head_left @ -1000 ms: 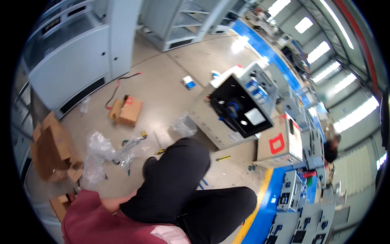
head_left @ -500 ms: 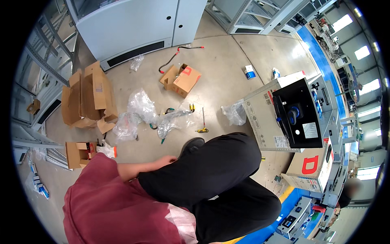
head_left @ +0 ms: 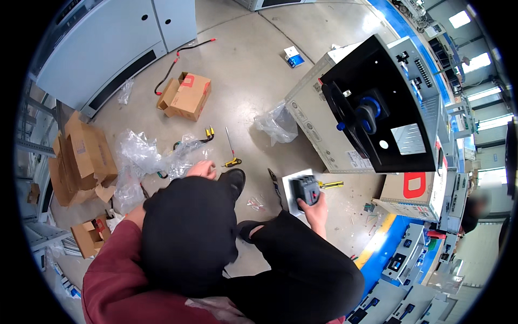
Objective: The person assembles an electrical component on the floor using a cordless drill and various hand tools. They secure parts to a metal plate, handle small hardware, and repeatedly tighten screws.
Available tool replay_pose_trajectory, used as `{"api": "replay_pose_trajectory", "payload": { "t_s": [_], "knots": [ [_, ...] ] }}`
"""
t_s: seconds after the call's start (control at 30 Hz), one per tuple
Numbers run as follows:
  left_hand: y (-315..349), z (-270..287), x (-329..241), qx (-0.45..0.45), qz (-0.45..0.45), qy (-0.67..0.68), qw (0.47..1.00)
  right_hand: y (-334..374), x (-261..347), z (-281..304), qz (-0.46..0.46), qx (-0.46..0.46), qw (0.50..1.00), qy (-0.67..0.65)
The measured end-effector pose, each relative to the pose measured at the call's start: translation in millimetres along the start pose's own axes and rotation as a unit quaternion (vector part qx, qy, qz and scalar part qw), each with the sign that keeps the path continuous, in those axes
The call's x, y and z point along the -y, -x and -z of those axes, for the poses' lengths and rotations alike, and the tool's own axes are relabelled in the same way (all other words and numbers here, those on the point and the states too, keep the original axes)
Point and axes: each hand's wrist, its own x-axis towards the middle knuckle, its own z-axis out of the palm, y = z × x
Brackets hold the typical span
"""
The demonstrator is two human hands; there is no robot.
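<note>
My right hand [head_left: 317, 212] is closed round the near edge of a dark grey, block-shaped circuit breaker [head_left: 306, 190] with a small red spot. Behind and under it is a pale square plate [head_left: 290, 186]; I cannot tell whether the two touch. Past my raised knee, my left hand [head_left: 202, 169] hangs with loosely bent fingers and nothing visible in it. Beside it lies clear plastic film [head_left: 181, 154]. A screwdriver with a yellow and black handle [head_left: 232, 162] lies just beyond my shoe. To the right of the breaker is a yellow tool [head_left: 332, 184], partly hidden.
A large grey enclosure [head_left: 315, 129] with a black, handled front panel [head_left: 372, 119] stands at right. Open cardboard boxes [head_left: 91, 156] lie at left, a smaller carton [head_left: 191, 97] farther off. A black cable with red ends [head_left: 175, 62] lies before a grey cabinet [head_left: 108, 48].
My view has swung right. My right hand has come into sight holding the circuit breaker. My left hand has moved from beside my shoe to beyond my knee, near the plastic film.
</note>
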Motion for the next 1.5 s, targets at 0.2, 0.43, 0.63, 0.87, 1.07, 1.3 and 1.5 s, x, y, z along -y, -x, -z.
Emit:
{"api": "replay_pose_trajectory", "payload": {
  "t_s": [0.2,0.43,0.63,0.87,1.07,1.3,1.5],
  "knots": [
    [-63,-39,-3,-0.069,-0.192,-0.198,0.959,-24,38,-64,0.102,0.095,0.985,0.099],
    [-94,-59,3,-0.1,-0.105,-0.128,0.981,-7,32,-89,0.149,0.123,0.976,0.099],
    [-81,-58,-5,-0.139,-0.104,-0.148,0.974,-12,15,-99,0.09,0.144,0.982,0.088],
    [-6,-60,-2,-0.179,-0.135,-0.063,0.973,1,-12,-128,0.088,0.119,0.988,-0.051],
    [84,-37,62,-0.148,-0.028,-0.04,0.988,37,-118,-169,0.039,-0.135,0.989,0.05],
    [216,-48,145,-0.188,0.101,-0.006,0.977,50,-139,-178,-0.032,-0.186,0.981,0.05],
    [309,-40,204,-0.187,0.285,-0.035,0.939,56,-94,-157,-0.013,-0.161,0.986,0.038]
  ]
}}
